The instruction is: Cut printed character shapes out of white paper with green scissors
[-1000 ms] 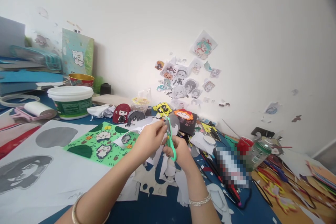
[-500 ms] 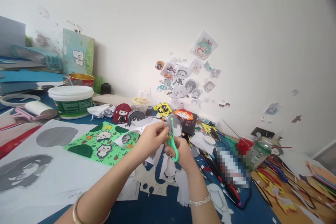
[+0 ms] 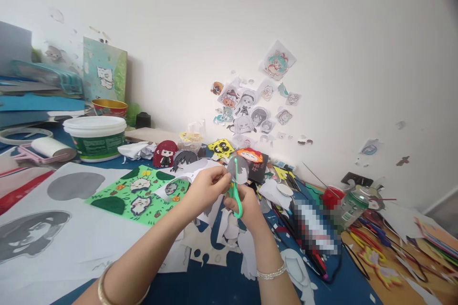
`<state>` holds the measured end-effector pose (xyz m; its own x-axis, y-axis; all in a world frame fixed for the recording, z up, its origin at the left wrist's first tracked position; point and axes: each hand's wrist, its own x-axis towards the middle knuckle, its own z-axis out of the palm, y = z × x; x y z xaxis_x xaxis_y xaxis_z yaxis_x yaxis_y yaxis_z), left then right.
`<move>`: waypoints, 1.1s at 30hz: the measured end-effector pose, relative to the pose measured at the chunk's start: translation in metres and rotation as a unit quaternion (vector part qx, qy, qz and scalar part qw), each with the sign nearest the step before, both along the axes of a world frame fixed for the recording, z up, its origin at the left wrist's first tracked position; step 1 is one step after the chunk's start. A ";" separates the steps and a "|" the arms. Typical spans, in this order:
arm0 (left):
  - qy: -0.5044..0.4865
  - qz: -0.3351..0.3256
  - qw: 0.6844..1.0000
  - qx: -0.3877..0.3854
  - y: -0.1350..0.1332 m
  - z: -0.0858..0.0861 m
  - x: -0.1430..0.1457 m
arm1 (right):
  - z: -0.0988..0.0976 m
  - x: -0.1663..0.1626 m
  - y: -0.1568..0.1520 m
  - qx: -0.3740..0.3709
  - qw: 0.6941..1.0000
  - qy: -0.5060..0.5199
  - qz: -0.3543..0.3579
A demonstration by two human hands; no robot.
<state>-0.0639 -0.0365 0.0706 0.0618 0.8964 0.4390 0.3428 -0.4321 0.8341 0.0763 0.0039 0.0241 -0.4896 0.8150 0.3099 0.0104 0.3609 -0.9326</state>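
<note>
My right hand (image 3: 245,202) is closed round the handles of small green scissors (image 3: 236,195), whose blades point up and away from me. Beside it, my left hand (image 3: 213,182) pinches a grey-and-white paper cutout (image 3: 240,169) at its left edge. The scissor blades lie over the cutout's lower left part. Just behind the cutout is an orange-haired paper head (image 3: 250,155). Under both hands lie white paper scraps (image 3: 229,228) on the blue table.
A green painted sheet (image 3: 134,195) and a large paper with grey drawings (image 3: 82,228) lie on the left. Behind them stands a white-lidded tub (image 3: 95,138). At right are a glass jar (image 3: 352,207), pens (image 3: 315,259) and cords. Paper drawings cover the wall ahead.
The cutout has turned slightly between my hands, and the scissors have shifted a little with it. The whole view has moved slightly; both hands keep their holds.
</note>
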 end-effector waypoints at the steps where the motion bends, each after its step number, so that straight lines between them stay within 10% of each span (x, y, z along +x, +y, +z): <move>1: -0.002 -0.001 1.000 -0.004 0.000 0.000 0.000 | 0.002 0.000 -0.001 0.001 1.000 0.000 0.002; 33: -0.045 0.000 0.999 0.005 0.000 -0.001 0.000 | 0.007 -0.002 -0.006 0.020 0.999 0.035 0.013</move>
